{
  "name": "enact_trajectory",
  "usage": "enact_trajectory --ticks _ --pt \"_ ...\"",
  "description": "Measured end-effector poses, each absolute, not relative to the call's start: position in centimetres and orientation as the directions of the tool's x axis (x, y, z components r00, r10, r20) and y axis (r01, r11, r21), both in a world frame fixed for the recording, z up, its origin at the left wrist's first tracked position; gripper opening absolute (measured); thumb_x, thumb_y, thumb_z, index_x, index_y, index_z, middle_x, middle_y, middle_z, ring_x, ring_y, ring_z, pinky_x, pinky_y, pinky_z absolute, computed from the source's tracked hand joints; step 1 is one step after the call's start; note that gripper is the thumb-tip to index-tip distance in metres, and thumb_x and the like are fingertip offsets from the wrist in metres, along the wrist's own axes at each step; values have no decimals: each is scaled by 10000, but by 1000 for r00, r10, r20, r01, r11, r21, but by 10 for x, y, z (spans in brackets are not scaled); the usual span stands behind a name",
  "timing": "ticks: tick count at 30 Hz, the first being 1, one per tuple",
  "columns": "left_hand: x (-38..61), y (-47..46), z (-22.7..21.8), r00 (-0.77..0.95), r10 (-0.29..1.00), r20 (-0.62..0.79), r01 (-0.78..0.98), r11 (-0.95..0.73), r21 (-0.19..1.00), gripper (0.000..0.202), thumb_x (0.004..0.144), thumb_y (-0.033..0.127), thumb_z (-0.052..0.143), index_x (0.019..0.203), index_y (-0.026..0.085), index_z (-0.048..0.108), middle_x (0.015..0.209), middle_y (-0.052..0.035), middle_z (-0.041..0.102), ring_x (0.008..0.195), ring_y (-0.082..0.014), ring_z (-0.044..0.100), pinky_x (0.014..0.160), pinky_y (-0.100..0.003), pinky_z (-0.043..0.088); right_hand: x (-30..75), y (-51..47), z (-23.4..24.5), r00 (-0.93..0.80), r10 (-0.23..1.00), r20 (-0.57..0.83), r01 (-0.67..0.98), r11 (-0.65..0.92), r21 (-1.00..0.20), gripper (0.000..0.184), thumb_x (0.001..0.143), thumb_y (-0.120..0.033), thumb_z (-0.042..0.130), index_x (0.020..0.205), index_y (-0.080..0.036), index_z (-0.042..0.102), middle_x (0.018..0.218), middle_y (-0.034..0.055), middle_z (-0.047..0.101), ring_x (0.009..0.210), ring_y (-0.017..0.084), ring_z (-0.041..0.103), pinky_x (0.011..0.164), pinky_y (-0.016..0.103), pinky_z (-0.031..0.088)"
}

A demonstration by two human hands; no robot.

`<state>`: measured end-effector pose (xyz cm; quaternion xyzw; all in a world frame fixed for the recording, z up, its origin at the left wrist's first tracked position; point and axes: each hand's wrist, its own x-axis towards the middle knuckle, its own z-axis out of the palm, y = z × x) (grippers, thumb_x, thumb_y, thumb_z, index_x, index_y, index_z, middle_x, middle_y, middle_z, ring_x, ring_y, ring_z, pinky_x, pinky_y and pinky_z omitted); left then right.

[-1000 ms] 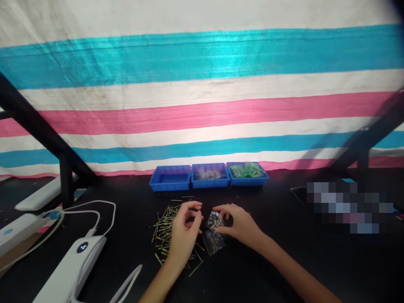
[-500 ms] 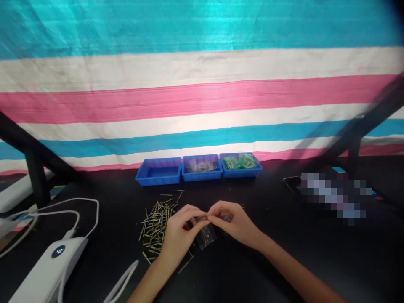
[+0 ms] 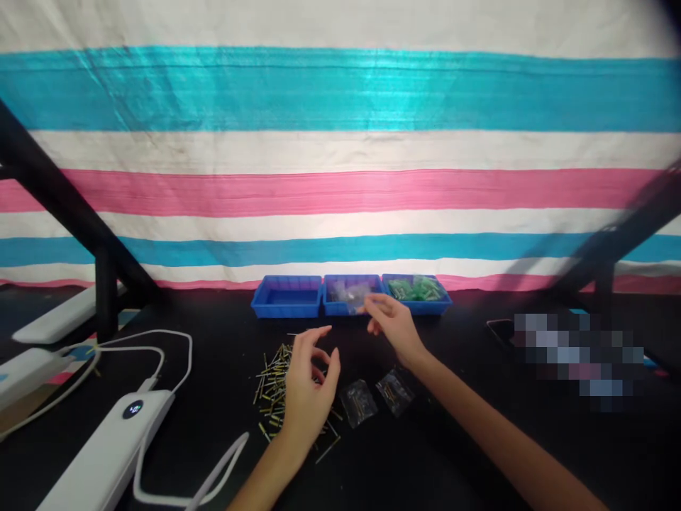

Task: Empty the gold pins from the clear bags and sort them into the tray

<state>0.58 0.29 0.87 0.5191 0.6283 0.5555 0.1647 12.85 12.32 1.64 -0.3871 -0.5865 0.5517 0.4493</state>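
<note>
Left hand (image 3: pixel 307 383): grip wide, metal pins (image 3: pixel 270 390) heaped just left of it. Right hand (image 3: pixel 394 325): grip narrow, pinching clear plastic bag (image 3: pixel 355 304), middle blue tray (image 3: pixel 335 309) just beyond.

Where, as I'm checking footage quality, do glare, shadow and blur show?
In the head view, glare brightens the striped sheet; shadow darkens it beside the right black beam; the two small bags look soft; a pixelated patch sits at right.

left hand (image 3: pixel 308 389): by pin pile (image 3: pixel 273 390) | right hand (image 3: pixel 392 326): at middle bin (image 3: pixel 336 309) | two clear bags (image 3: pixel 358 403): on table (image 3: pixel 425 468)
</note>
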Motion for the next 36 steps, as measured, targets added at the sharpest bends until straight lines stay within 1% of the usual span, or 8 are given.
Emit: enact_trajectory --ticks 4,9,14,17,21,26,30,36 --pt "3 3 7 -373 849 374 503 -154 851 257 823 225 470 1079 221 495 1034 -46 486 649 -86 533 425 -171 411 118 152 24 -400 913 78 138 144 -980 469 726 -383 614 1136 -167 541 1031 107 645 557 118 625 378 192 401" --pt "7 -1 9 -358 858 368 490 -163 856 250 827 214 455 1075 227 485 1053 -48 475 664 -88 537 435 -175 414 154 136 16 -469 848 248 388 450 -805 245 747 -318 601 941 -181 656 942 56 651 588 100 577 566 245 466" --pt "12 -6 11 -245 908 341 547 -160 822 215 835 213 436 1035 230 514 1022 -41 495 654 -86 531 469 -182 414 206 103 14 -741 671 -14 503 542 -673 410 630 -398 718 1004 -248 642 996 25 605 802 160 578 717 271 458" --pt "14 -7 9 -58 949 310 692 -186 698 137 838 230 441 804 205 571 754 2 532 575 -88 490 499 -201 374 218 93 11 -744 664 -65 547 552 -630 590 503 -403 796 1045 -255 615 1060 32 555 935 204 542 802 291 436" --pt "17 -6 2 98 954 284 794 -247 556 376 850 252 439 483 172 446 468 32 453 495 -89 436 535 -229 329 215 93 2 -689 723 -43 617 555 -558 375 511 -301 803 842 -229 642 951 19 580 901 209 534 787 307 418" --pt "21 -5 -4 64 967 247 726 -215 653 284 846 267 464 595 193 572 565 18 570 555 -104 487 531 -220 344 204 86 -3 -581 813 -14 563 390 -729 118 705 -242 661 788 -204 587 725 -14 612 653 137 564 612 252 428" --pt "19 -2 -3 -49 981 189 578 -126 807 177 756 319 610 899 216 632 803 -11 633 629 -118 534 476 -199 368 194 70 4 -585 810 -38 331 195 -923 188 745 -296 633 898 -193 596 680 -16 612 534 100 559 495 204 417" --pt "16 -1 -2 -88 976 199 406 -148 902 99 746 279 629 793 203 672 840 -22 592 558 -78 505 432 -181 349 186 58 15 -591 794 140 218 324 -921 98 765 -263 616 806 -205 684 778 23 624 633 104 556 491 191 396"
